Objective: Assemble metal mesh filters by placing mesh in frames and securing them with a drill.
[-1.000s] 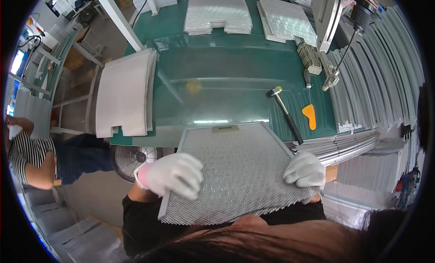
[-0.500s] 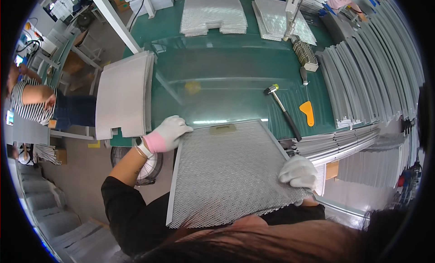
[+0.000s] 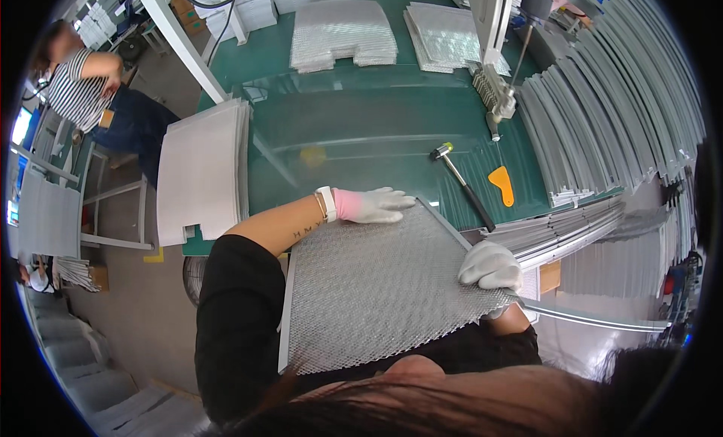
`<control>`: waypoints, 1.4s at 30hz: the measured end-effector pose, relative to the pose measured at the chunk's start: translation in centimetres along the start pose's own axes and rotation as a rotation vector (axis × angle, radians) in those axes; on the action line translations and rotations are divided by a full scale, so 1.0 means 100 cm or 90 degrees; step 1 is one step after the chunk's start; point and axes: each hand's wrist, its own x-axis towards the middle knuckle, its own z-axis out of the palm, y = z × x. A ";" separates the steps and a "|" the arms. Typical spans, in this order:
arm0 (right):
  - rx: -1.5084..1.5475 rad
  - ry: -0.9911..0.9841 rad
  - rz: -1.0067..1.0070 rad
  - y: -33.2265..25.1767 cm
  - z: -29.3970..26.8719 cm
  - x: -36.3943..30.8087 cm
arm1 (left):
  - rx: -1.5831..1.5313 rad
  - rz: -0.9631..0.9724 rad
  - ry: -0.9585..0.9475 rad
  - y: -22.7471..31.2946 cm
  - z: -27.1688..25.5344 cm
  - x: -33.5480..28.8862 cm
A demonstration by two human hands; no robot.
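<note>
A silver mesh filter panel [image 3: 369, 294] is tilted against the near edge of the bench, with thin metal frame strips along its left and upper right sides. My left hand [image 3: 376, 205], in a white glove with a pink cuff, lies with fingers stretched along the panel's far edge. My gloved right hand [image 3: 489, 267] is curled round the panel's right side. A long metal frame strip [image 3: 595, 314] runs out to the right from beside that hand; whether the fingers also grip it is hidden.
On the green bench [image 3: 339, 147] lie a hammer [image 3: 468, 192] and a yellow scraper [image 3: 501, 185]. Pale sheets [image 3: 199, 170] are stacked at left, mesh pads [image 3: 343, 34] at the back. Many metal strips [image 3: 602, 113] line the right. A person [image 3: 94, 83] stands at far left.
My left hand has slid right along the panel's far edge, from its left corner towards the right one. The right hand has barely moved. The metal strip beside it now reaches further right.
</note>
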 end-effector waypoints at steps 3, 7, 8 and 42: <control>0.013 -0.027 -0.006 0.005 -0.005 0.008 | -0.041 -0.021 0.084 0.002 -0.005 -0.008; -0.014 0.082 0.009 0.022 -0.002 0.034 | -0.232 0.069 0.079 0.038 -0.036 -0.089; -0.090 0.028 0.013 0.027 -0.009 0.047 | -0.264 0.195 0.105 0.055 -0.044 -0.125; 0.026 -0.072 0.036 0.014 -0.007 0.008 | 0.248 -0.025 0.245 0.030 0.032 -0.140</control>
